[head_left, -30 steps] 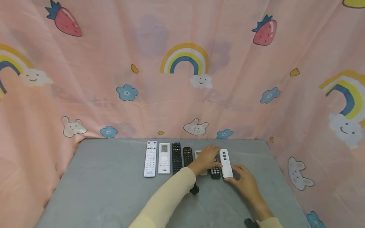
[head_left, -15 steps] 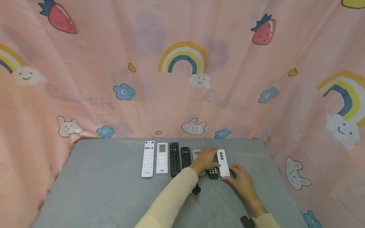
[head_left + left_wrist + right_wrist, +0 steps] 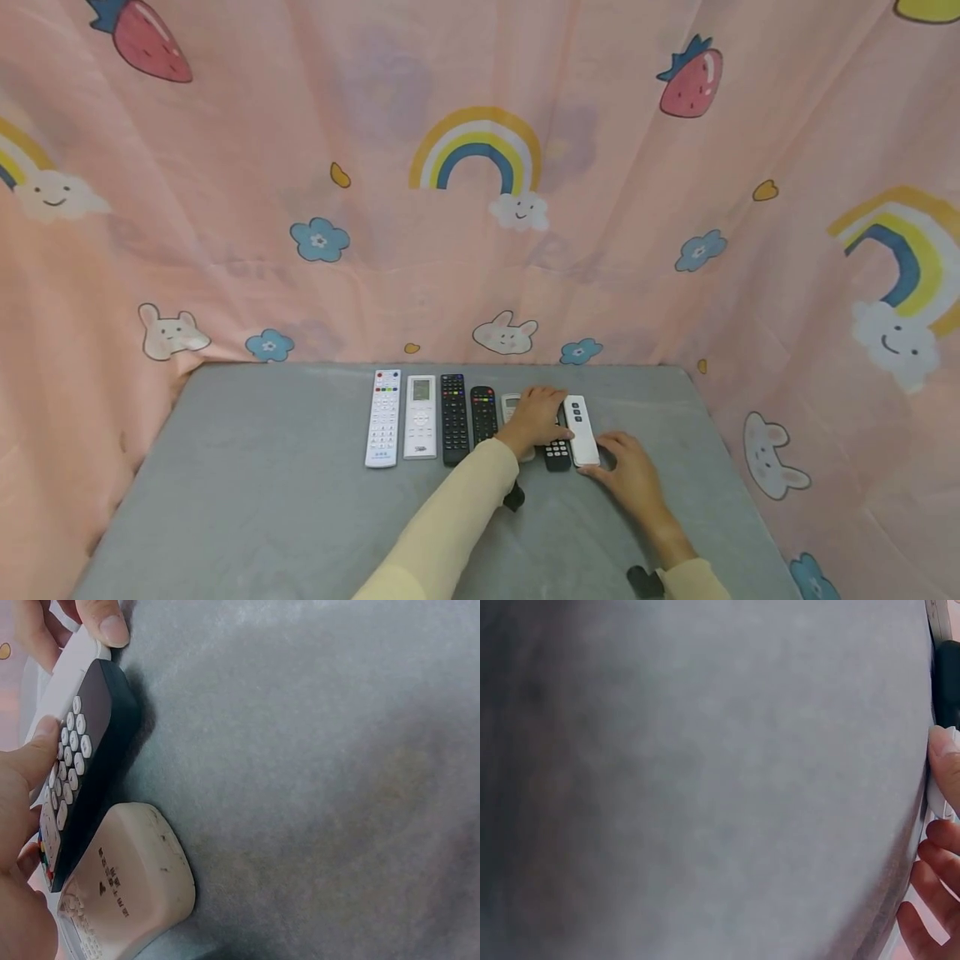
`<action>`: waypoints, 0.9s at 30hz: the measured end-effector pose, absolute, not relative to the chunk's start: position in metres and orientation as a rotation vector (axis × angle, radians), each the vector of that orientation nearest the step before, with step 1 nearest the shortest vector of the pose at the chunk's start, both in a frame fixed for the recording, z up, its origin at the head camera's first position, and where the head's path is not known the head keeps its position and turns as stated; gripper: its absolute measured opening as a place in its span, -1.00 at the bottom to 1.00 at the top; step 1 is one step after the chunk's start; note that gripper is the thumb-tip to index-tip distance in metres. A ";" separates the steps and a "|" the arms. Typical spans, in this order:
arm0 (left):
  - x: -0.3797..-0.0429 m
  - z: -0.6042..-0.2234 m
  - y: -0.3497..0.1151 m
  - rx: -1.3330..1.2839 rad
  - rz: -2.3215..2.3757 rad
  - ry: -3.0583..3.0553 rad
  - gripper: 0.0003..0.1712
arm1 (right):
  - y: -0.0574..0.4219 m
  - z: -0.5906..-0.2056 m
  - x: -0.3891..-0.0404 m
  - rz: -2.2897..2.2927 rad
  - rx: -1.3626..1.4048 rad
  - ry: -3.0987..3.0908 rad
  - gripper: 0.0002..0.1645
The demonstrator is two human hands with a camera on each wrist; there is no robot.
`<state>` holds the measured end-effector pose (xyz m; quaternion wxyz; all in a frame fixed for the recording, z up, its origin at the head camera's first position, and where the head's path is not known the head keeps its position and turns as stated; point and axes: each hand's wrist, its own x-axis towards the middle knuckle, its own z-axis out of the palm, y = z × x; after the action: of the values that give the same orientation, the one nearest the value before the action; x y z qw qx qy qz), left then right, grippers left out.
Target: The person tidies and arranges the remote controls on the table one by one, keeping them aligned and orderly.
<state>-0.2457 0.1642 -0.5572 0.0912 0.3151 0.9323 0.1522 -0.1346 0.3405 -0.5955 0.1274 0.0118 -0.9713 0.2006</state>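
A white remote control (image 3: 582, 431) with a few dark buttons lies at the right end of a row of remotes. My left hand (image 3: 534, 421) reaches over the row and holds its left side, thumb at the edge and fingers near the top corner. My right hand (image 3: 630, 475) grips its lower right part, the thumb at the bottom end. Beneath my left hand is a black remote with white keys (image 3: 75, 757), beside the white one. Next to that, a cream remote (image 3: 131, 877) is mostly covered by the left hand in the head view.
Further left in the row lie a small black remote (image 3: 483, 412), a long black remote (image 3: 454, 421), a white remote with a screen (image 3: 421, 421) and a long white remote (image 3: 384, 421). They rest on a grey table (image 3: 262, 500), with a pink patterned curtain (image 3: 375, 300) behind.
The head view has turned slightly right, so everything appears further left. The white remote has edged slightly closer to the black remote with white keys; both hands stay on it.
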 end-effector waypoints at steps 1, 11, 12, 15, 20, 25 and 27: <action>-0.246 -0.557 0.165 0.937 0.443 2.769 -0.17 | 0.340 -0.595 -0.134 0.583 0.031 -2.829 -0.33; -0.245 -0.558 0.168 0.993 0.457 2.750 -0.19 | 0.341 -0.593 -0.134 0.555 0.023 -2.822 -0.31; -0.245 -0.557 0.167 1.002 0.465 2.751 -0.19 | 0.341 -0.593 -0.134 0.549 0.024 -2.827 -0.31; -0.246 -0.558 0.165 1.000 0.481 2.756 -0.20 | 0.339 -0.591 -0.137 0.524 0.016 -2.853 -0.31; -0.253 -0.559 0.157 0.986 0.500 2.751 -0.20 | 0.337 -0.589 -0.140 0.529 -0.003 -2.908 -0.27; -0.265 -0.551 0.145 0.978 0.591 2.711 -0.22 | 0.342 -0.580 -0.139 0.555 0.004 -2.973 -0.18; -0.271 -0.544 0.137 0.996 0.620 2.687 -0.24 | 0.345 -0.574 -0.139 0.571 0.026 -2.982 -0.18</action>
<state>-0.2712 0.1375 -0.5437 0.1047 0.3378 0.9114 0.2104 -0.1387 0.3447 -0.5740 0.0526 0.0086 -0.9808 0.1878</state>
